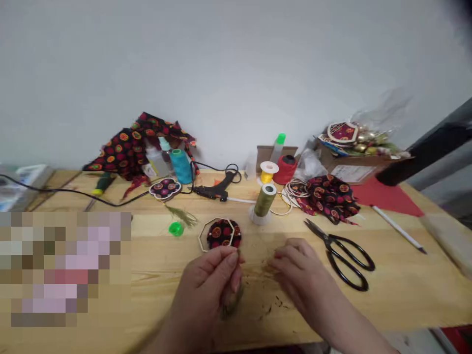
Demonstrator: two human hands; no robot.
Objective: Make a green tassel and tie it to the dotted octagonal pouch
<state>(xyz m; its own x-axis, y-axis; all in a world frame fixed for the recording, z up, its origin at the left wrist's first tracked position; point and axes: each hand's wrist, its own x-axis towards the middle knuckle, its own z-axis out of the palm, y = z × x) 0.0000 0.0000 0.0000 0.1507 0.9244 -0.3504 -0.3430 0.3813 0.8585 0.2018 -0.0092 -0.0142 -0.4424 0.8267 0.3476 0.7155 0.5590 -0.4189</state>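
Note:
My left hand (208, 285) is closed in a pinch at the front middle of the table. A blurred bundle of olive-green thread (233, 301) hangs below its fingers. To the right, my right hand (304, 278) has its fingers bent together and smeared by motion; whatever they hold is too fine to make out. Just beyond the left hand lie an octagonal wooden frame (202, 237) and a dark patterned fabric disc (220, 232). A spool of olive-green thread (265, 201) stands upright behind the gap between my hands. Black-handled scissors (341, 253) rest right of the right hand.
A glue gun (217, 189), a blue thread cone (181, 167), a red thread cone (285, 169) and a yellow spool (267, 173) stand or lie behind. A green cap (176, 228), loose thread (182, 215), patterned cloth (332, 196) and a white pencil (400, 229) are also there.

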